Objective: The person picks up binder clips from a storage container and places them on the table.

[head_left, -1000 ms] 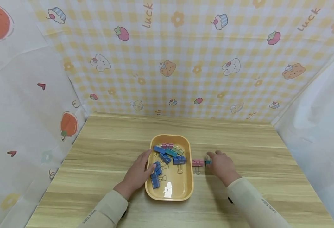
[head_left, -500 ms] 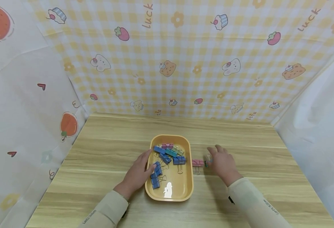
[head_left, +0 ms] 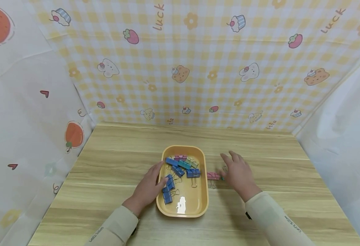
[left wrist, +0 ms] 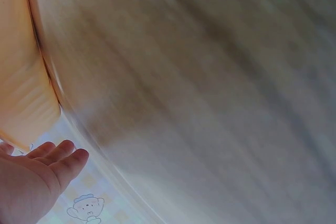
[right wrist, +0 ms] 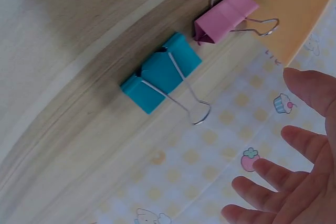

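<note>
My left hand (head_left: 147,186) holds the left side of a yellow tray (head_left: 192,212), its thumb over the rim and its fingers along the outside wall. In the left wrist view the fingers (left wrist: 71,166) look nearly straight beside the tray. My right hand (head_left: 239,175) is open above the table, fingers spread, holding nothing. Just below it a teal binder clip (right wrist: 160,72) lies on the table, partly hidden by the hand in the head view. A pink binder clip (head_left: 213,176) lies between that clip and the tray's right wall.
Several binder clips lie in the tray: blue (head_left: 193,173), teal (head_left: 184,164), yellow (head_left: 192,162) and pink (head_left: 180,158). The wooden table (head_left: 121,147) ends at a checked cloth backdrop (head_left: 198,92). White cloths hang at the left (head_left: 23,112) and right (head_left: 345,136).
My right hand has let go of the teal binder clip, spread its fingers and drawn up and away from it. The left hand and tray have stayed in place.
</note>
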Available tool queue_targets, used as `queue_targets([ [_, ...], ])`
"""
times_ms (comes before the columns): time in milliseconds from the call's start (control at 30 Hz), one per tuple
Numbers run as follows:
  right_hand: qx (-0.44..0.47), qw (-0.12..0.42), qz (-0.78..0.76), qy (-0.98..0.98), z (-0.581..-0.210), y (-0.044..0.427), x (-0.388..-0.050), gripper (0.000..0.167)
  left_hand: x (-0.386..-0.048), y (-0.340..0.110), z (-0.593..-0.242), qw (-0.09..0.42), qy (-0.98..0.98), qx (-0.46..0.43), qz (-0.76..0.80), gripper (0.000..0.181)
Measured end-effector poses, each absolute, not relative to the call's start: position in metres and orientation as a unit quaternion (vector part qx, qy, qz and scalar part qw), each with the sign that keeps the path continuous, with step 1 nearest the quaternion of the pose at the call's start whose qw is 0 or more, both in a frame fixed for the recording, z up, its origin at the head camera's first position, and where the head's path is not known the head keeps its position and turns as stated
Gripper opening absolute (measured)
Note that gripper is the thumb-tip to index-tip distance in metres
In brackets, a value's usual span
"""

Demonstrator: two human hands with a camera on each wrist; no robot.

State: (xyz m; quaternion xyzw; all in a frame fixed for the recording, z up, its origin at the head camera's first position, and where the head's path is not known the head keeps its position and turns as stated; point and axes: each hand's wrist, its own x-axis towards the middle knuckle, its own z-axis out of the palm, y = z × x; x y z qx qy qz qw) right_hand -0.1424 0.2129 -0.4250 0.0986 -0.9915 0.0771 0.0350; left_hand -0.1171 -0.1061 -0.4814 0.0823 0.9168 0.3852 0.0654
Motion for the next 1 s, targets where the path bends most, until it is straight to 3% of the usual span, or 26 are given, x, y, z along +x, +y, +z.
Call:
queue_targets([
  [633, 0.146, 0.068, 0.090, -0.983, -0.410, 0.191, -0.139, 0.062, -0.117, -0.106, -0.482, 0.068, 0.919, 0.077, 0.380, 0.067],
  [1000, 0.176, 0.060, 0.099, -0.977, -0.403, 0.178, -0.135, 0.062, -0.117, -0.107, -0.482, 0.068, 0.918, 0.080, 0.383, 0.068],
])
